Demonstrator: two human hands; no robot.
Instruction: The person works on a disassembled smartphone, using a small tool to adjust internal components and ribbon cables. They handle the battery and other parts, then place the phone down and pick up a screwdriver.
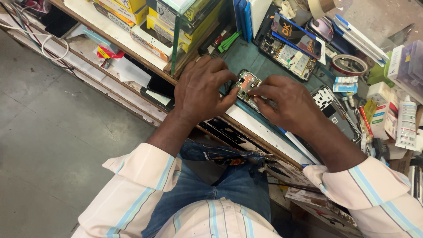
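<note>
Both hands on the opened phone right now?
Yes: the left hand and the right hand both have fingertips on the opened phone lying on the teal mat.

Yellow boxes (128,11) stacked at top left shelf; white bottle with blue-green label (406,123) upright at right edge, beside small white-and-teal cartons (378,115); dark phone screen (161,86) on lower ledge.

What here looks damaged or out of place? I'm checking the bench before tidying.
The opened phone under both hands lies with its back off and boards bare; a second opened phone lies behind it. Tape rolls and bottles crowd the right side.
</note>
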